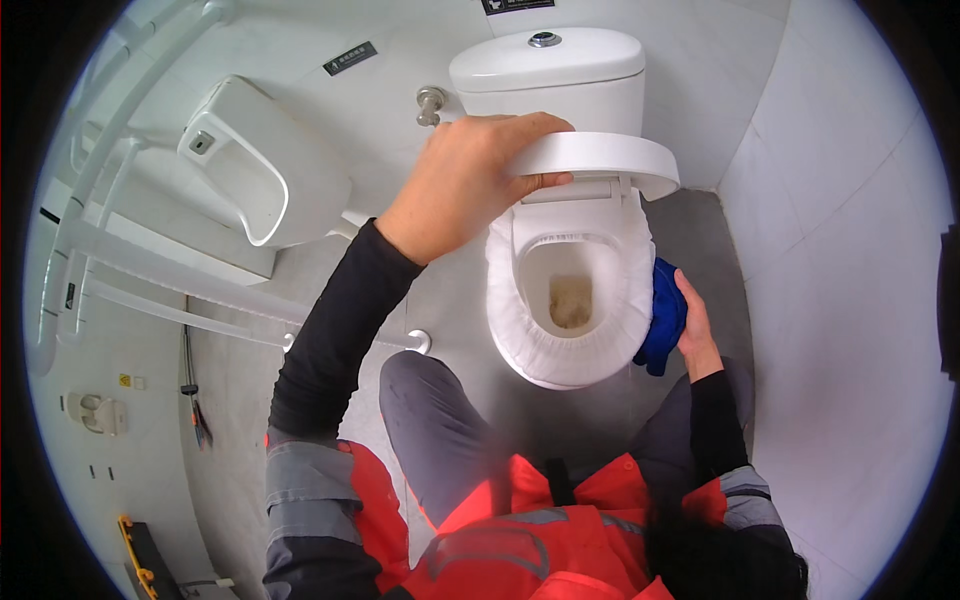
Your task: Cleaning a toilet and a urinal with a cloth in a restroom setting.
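My left hand [480,176] grips the upper edge of the raised white toilet lid [622,154], thumb below and fingers on top. Beneath it, the toilet seat [570,352] wears a thin white gathered cover, and brownish water [571,301] shows in the bowl. My right hand [695,315] holds a blue cloth [661,319] against the right outer side of the bowl. Part of the cloth is hidden behind the covered rim and my fingers.
Behind the lid stands the white cistern [547,75] with a chrome flush button [544,39]. A urinal [247,165] and white grab rails [187,262] are at the left. A tiled wall [840,225] rises close on the right. A metal valve [430,105] juts from the back wall.
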Motion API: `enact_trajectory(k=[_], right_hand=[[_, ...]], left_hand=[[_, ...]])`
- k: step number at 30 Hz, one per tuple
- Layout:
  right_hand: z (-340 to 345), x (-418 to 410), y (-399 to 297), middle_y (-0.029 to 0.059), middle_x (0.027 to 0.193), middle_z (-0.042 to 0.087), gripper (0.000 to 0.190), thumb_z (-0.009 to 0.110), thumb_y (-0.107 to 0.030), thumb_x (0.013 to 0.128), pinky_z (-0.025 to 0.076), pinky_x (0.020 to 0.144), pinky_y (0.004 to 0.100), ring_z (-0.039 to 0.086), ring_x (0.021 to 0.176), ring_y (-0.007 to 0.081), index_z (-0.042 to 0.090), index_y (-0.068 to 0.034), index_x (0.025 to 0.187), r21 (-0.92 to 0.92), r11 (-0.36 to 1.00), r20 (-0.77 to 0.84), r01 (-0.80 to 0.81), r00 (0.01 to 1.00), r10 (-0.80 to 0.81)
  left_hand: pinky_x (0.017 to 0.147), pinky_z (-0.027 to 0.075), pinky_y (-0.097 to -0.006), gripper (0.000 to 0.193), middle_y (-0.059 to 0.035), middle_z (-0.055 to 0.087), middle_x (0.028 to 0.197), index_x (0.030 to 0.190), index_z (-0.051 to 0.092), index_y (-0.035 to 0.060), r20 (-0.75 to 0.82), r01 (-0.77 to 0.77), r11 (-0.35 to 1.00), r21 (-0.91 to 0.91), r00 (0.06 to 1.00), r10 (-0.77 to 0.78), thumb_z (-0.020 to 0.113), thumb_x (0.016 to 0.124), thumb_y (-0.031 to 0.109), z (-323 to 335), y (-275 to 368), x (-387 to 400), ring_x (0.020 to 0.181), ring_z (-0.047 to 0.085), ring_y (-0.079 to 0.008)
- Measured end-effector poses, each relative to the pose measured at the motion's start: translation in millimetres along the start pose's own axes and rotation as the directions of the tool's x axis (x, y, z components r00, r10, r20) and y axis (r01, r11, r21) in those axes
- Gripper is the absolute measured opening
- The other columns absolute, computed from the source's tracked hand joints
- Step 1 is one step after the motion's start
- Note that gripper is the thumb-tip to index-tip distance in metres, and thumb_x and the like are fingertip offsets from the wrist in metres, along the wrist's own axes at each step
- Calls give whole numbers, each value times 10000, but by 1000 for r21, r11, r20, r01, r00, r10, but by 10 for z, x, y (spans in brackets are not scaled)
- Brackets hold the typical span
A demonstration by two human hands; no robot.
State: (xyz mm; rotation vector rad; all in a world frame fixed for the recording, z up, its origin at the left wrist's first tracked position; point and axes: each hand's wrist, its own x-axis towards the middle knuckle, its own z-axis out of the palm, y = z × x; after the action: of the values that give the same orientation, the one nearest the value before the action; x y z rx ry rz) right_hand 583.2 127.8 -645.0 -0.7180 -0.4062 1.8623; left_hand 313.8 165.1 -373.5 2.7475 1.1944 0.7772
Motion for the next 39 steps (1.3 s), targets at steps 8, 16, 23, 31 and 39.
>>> enact_trajectory(k=[8, 16, 23, 31, 39], right_hand=[[41, -26, -17, 129, 1201, 556, 480, 486, -358, 917, 417, 963, 373, 548, 1092, 235, 474, -7, 1244, -14, 999, 12, -41, 999, 41], [71, -26, -29, 128, 1207, 551, 479, 482, -353, 919, 412, 968, 374, 542, 1100, 239, 467, -8, 1251, -15, 999, 7, -49, 999, 50], [77, -11, -1, 132, 1207, 551, 481, 473, -354, 921, 416, 964, 374, 544, 1098, 242, 463, -6, 1255, -22, 998, 3, -51, 999, 51], [-62, 24, -60, 97, 1066, 608, 380, 581, -178, 837, 480, 868, 349, 604, 953, 215, 519, -14, 1174, -2, 998, -110, 64, 992, -63], [-144, 496, -167, 48, 963, 625, 201, 587, -75, 822, 457, 746, 242, 585, 865, 131, 597, -7, 1011, -464, 842, -77, 275, 935, -347]], left_hand=[[650, 495, -329, 354, -158, 641, 857, 1046, 622, 65, -34, -42, 999, 3, 999, 42, 716, 739, 214, 15, -79, 30, 681, 588, -323], [652, 500, -325, 357, -158, 645, 857, 1047, 626, 69, -27, -36, 999, 21, 999, 37, 719, 737, 221, 7, -100, 56, 682, 594, -319], [655, 495, -324, 358, -154, 648, 860, 1049, 629, 73, -39, -18, 1000, 21, 999, 18, 721, 736, 220, -2, -138, 68, 685, 593, -316], [655, 475, -329, 298, -165, 630, 837, 1013, 613, 36, -27, -20, 1000, -6, 999, 19, 702, 743, 124, -34, -126, 219, 699, 582, -325], [670, 468, -273, 280, -141, 636, 837, 998, 605, 16, -12, 202, 979, -39, 979, -202, 680, 730, 44, 21, -52, 157, 687, 598, -222]])
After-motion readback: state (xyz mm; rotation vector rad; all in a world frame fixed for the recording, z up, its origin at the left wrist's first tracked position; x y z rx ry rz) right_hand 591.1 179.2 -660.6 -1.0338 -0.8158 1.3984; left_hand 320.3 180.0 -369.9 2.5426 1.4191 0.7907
